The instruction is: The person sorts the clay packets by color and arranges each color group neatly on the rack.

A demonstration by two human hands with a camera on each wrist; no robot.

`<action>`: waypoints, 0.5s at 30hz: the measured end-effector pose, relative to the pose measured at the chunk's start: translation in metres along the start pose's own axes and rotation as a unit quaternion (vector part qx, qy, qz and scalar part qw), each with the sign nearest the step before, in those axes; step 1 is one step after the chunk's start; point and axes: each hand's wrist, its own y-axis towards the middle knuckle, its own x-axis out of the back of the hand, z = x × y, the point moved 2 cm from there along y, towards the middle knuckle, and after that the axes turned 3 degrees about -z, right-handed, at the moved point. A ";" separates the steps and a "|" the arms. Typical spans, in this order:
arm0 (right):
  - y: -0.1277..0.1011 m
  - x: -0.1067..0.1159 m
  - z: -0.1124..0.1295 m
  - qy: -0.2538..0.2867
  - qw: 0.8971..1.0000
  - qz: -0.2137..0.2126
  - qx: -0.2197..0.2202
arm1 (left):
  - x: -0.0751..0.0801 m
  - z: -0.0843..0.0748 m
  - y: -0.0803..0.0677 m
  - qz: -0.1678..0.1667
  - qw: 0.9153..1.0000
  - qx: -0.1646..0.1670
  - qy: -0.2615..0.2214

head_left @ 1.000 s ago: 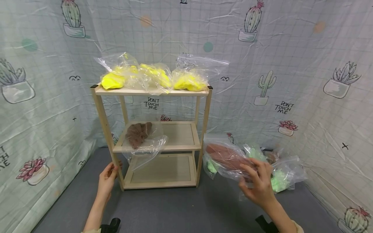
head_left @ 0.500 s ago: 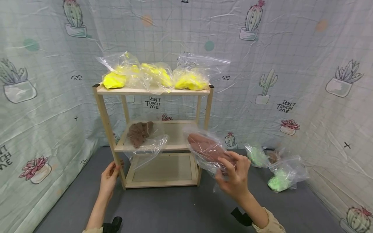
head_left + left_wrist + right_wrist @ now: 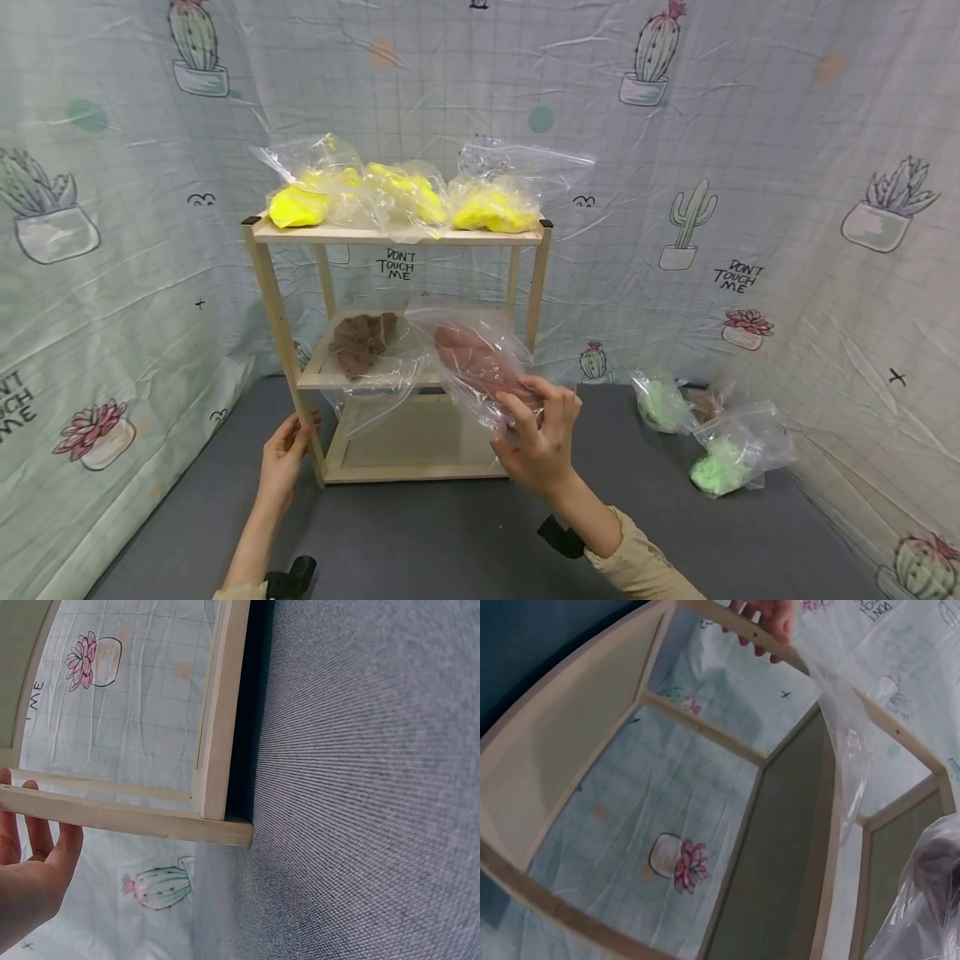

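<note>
The left hand (image 3: pixel 283 454) grips the front left leg of the wooden rack (image 3: pixel 279 317), probably to keep it from wobbling. The right hand (image 3: pixel 542 440) pinches a clear bag of brown clay (image 3: pixel 480 367) just in front of the middle shelf (image 3: pixel 465 346), beside another brown bag (image 3: pixel 362 343), with yellow bags (image 3: pixel 408 198) up top.

Left hand (image 3: pixel 282 454) low at the left, arm stretched forward, fingers (image 3: pixel 41 836) and thumb curled round something thin. Right hand (image 3: pixel 542 433) raised at the middle, forearm slanting up from the lower right, fingertips (image 3: pixel 517 408) pinching.
</note>
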 end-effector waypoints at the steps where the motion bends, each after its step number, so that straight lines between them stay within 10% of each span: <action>1: 0.000 -0.004 0.001 -0.001 1.000 0.006 -0.010 | 0.000 0.000 0.000 0.000 1.000 0.001 0.004; 15: -0.001 -0.063 0.014 -0.069 0.987 0.077 -0.126 | 0.000 0.000 -0.001 -0.011 1.000 0.015 0.015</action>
